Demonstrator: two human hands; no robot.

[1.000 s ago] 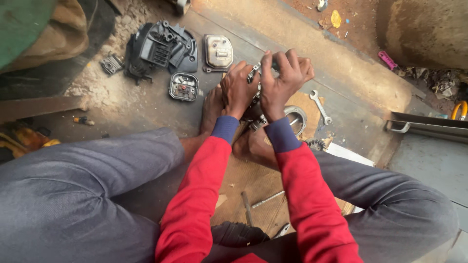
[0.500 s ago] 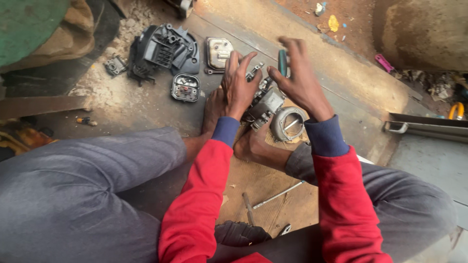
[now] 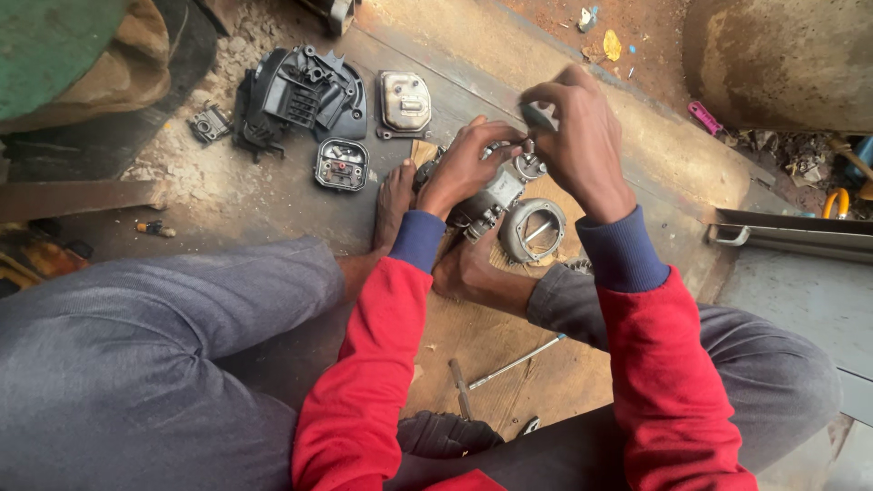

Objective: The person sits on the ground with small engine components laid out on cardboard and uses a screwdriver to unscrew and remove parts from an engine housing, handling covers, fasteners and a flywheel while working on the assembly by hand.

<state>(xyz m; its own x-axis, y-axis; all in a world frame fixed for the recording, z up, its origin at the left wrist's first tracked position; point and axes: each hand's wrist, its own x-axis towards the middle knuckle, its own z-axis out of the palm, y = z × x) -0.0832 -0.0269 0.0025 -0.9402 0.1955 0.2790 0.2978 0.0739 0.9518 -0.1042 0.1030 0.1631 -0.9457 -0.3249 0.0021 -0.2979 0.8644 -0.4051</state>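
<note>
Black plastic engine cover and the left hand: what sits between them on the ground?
Head view: a small square metal part lies between the black plastic engine cover and the left hand.

Left hand [image 3: 468,164] gripping grey engine part [image 3: 496,195]; right hand [image 3: 582,145] pinching small dark piece [image 3: 536,115] above it.

We see red sleeves [image 3: 364,382] ending in dark blue ribbed cuffs [image 3: 416,238], and our trousers [image 3: 136,355] are a plain grey-blue. The engine part [image 3: 496,195] under our hands is dull silver-grey metal with darker grease stains. Beyond it, the plastic housing [image 3: 300,95] is matt black, and beside that the small rectangular cover [image 3: 404,102] is pale silver. Right of the engine part, the ring-shaped piece [image 3: 532,229] is grey. Farther right lie a pink scrap [image 3: 705,118] and a yellow-orange loop [image 3: 838,202]. The ground [image 3: 655,36] beyond is reddish brown.
</note>
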